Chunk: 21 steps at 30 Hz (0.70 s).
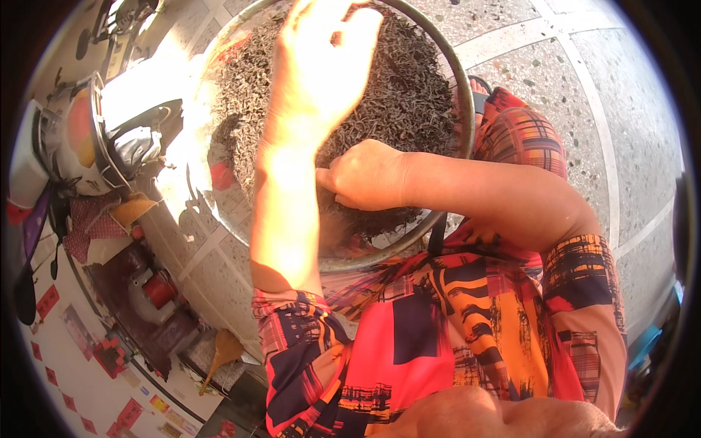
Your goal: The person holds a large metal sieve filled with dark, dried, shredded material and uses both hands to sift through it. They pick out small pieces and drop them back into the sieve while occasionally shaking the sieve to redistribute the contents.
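Observation:
A large round mesh sieve (465,104) with a rigid rim lies before me, tipped towards my lap. Dark, dry, twisted leaves that look like tea (408,104) are spread over its mesh, thinner at the near edge. Above the leaves my left hand (326,60) reaches to the far side, bleached by sunlight; its fingertips run past the top of the picture. My right hand (367,175) is bent inward low over the near leaves, fingers curled and thumb pointing left. Whether either hand pinches any leaves cannot be made out.
Speckled floor tiles (539,82) surround the sieve. To the left stand a white bucket-like container (82,137) with a plastic bag (137,145), and dark red wooden furniture (126,274). A brown gourd-shaped ladle (223,350) lies lower left. A blue basin (646,345) shows at right.

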Each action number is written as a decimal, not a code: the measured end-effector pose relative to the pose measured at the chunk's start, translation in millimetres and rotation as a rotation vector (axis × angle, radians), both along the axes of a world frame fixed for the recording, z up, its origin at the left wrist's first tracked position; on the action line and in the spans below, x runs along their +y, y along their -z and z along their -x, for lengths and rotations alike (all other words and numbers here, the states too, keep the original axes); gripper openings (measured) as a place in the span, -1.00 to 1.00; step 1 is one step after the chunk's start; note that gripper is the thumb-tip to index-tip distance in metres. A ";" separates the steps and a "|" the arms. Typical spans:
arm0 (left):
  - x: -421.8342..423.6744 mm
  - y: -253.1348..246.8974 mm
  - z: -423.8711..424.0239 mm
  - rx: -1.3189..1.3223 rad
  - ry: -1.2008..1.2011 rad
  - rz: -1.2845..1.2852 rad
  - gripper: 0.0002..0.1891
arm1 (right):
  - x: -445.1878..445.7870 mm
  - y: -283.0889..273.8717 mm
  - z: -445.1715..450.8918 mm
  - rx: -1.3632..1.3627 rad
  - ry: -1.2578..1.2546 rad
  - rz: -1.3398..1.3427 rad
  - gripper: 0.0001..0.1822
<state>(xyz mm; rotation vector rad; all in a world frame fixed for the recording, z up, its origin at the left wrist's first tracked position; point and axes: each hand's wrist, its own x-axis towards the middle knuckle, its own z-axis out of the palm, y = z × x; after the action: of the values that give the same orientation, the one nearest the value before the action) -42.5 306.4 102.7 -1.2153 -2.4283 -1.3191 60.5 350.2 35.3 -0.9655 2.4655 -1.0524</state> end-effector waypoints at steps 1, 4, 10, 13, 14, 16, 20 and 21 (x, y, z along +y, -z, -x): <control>-3.6 2.7 12.2 0.142 -0.052 0.102 -0.82 | -1.1 3.3 0.9 0.032 -0.031 -0.011 -0.77; -57.6 42.7 48.3 0.116 -0.209 0.388 -0.83 | -2.0 -0.7 3.2 0.102 -0.057 -0.008 -0.81; -72.7 103.1 54.5 0.194 -0.337 0.581 -0.83 | 6.3 -3.7 5.1 0.095 -0.059 -0.053 -0.80; -72.1 105.5 49.6 0.219 -0.360 0.522 -0.85 | 1.5 -0.7 3.8 0.056 -0.089 -0.057 -0.79; -70.4 105.7 46.2 0.220 -0.378 0.515 -0.86 | 2.1 -0.1 3.3 0.056 -0.088 -0.052 -0.79; -73.6 108.3 47.4 0.207 -0.373 0.422 -0.87 | 2.2 0.2 4.0 0.048 -0.085 -0.052 -0.78; -88.7 97.6 27.1 -0.316 -0.548 0.088 -0.85 | 0.3 -1.1 4.9 0.026 -0.032 0.010 -0.79; -93.1 88.9 18.0 -0.421 -0.550 0.014 -0.84 | -0.9 -1.0 3.8 0.024 -0.011 0.050 -0.79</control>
<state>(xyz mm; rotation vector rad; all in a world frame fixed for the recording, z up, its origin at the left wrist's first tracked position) -60.6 213.3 13.8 -0.2252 -2.7497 -1.4744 56.7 349.3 36.3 -1.0116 2.4612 -1.1097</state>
